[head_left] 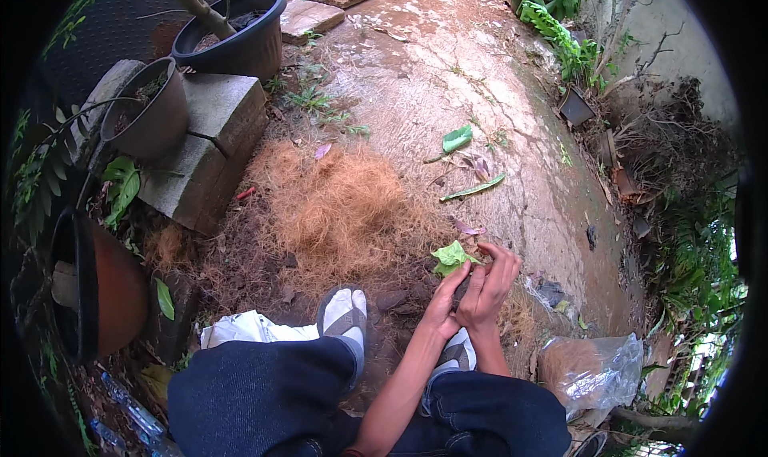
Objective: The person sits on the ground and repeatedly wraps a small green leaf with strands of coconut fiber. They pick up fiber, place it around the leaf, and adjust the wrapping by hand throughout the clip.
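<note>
Leaf (pixel 453 257), pale green and crumpled, sits at the curled fingers of the left hand (pixel 442 302) and right hand (pixel 485 287), close together perhaps to steady it; which one truly grips, I can't tell. Brown fibre heap (pixel 352 205) lies nearby, ahead of the sandaled feet (pixel 342 313), presumably for easy crouching reach.

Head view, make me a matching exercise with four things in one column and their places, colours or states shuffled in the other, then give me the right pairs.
Things:
1. Pale green leaf
2. Fibre heap
3. Clear plastic bag
4. Big black pot

Descriptions:
A. Orange-brown and tangled
B. Has a woody stem rising from it
C. At the person's fingers
D. Beside the right knee

Pairs: 1-C, 2-A, 3-D, 4-B
</note>
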Demonstrator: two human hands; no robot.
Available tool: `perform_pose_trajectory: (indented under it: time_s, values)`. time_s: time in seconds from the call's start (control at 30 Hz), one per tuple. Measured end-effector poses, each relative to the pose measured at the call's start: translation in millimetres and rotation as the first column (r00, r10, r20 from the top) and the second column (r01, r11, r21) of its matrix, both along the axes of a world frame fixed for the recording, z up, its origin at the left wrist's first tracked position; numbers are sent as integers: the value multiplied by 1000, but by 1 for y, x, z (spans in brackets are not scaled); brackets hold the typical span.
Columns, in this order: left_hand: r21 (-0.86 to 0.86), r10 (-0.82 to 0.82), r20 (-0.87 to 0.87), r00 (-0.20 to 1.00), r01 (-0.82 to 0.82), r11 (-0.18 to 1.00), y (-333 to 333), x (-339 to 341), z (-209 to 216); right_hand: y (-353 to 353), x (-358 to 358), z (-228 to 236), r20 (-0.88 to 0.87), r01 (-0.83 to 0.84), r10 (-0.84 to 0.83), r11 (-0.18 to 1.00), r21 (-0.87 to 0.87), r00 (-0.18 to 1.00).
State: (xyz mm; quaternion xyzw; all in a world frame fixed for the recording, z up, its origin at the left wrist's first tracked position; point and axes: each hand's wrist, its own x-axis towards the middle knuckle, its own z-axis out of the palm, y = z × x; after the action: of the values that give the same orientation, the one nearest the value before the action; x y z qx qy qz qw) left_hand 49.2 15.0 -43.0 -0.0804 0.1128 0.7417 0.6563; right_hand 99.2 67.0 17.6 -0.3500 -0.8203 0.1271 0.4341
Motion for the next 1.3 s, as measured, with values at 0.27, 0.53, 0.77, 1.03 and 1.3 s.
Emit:
perform_pose_trajectory:
  time_s: [0.27, 0.53, 0.77, 1.03, 1.3]
  values:
    - [-40, -24, -127, 992, 19, 999, 1, 4, 10, 2, 13, -10, -4, 40, -41, 997, -62, 999]
    - [-68, 68, -204, 977, -83, 994, -4, -30, 36, 3, 41, 30, -113, -113, 75, 919, -378, 991]
    - [-213, 281, -210, 937, -324, 922, -31, -64, 46, 50, 41, 103, 595, -462, 595, 801, -381, 540]
    - [-160, 629, -268, 730, -677, 718, -64, -113, 46, 50, -65, 96, 832, -555, 414, 621, -554, -369]
    - [-401, 740, -486, 465, -871, 284, -84, -146, -20, 28, -155, -24, 806, -758, 540, 413, -505, -243]
